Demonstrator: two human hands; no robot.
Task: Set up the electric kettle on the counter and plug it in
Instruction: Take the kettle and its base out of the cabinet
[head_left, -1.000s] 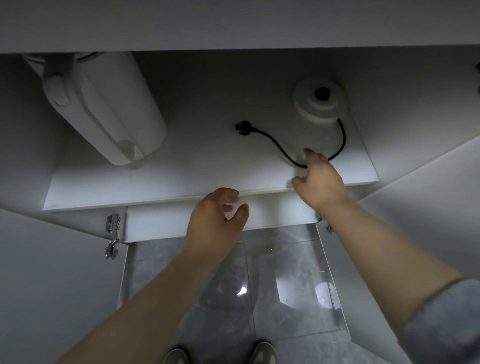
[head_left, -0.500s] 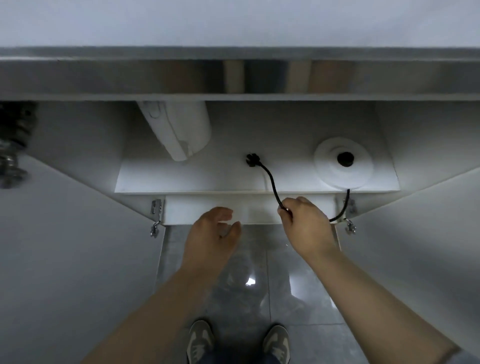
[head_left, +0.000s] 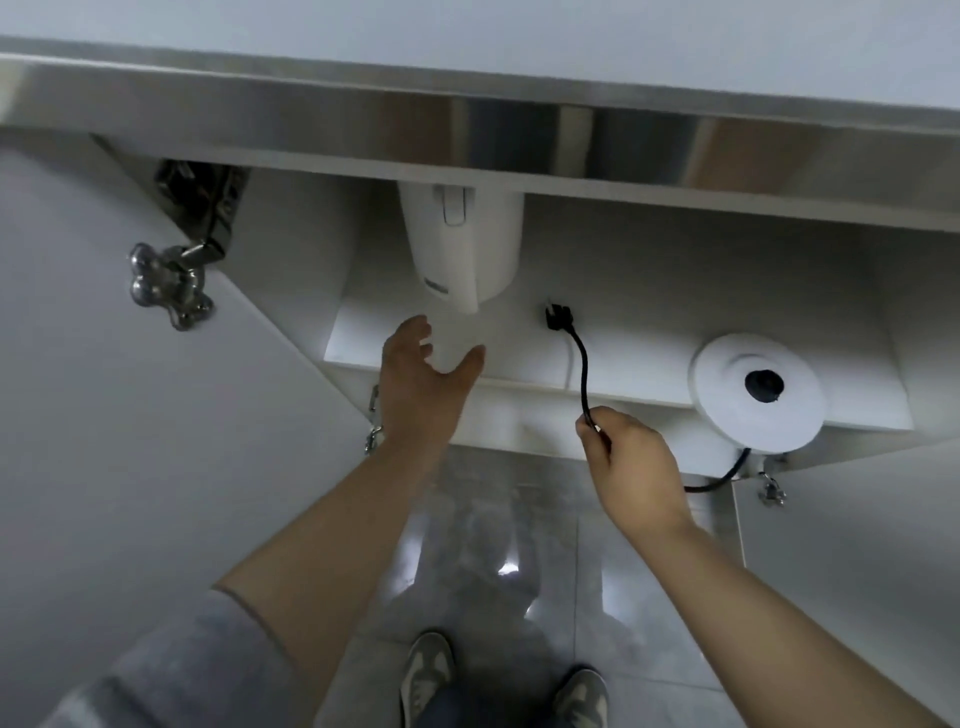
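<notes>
Inside the open cabinet, a white shelf (head_left: 395, 343) carries a white kettle (head_left: 462, 249) at left, a black plug (head_left: 558, 318) mid-shelf, and a round white base (head_left: 727, 410) overhanging its front edge at right.

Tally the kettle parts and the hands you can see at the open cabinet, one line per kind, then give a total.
White kettle: 1
Round white kettle base: 1
Black cord with plug: 1
Hands: 2, left hand open, right hand gripping the cord
Total: 5
</notes>
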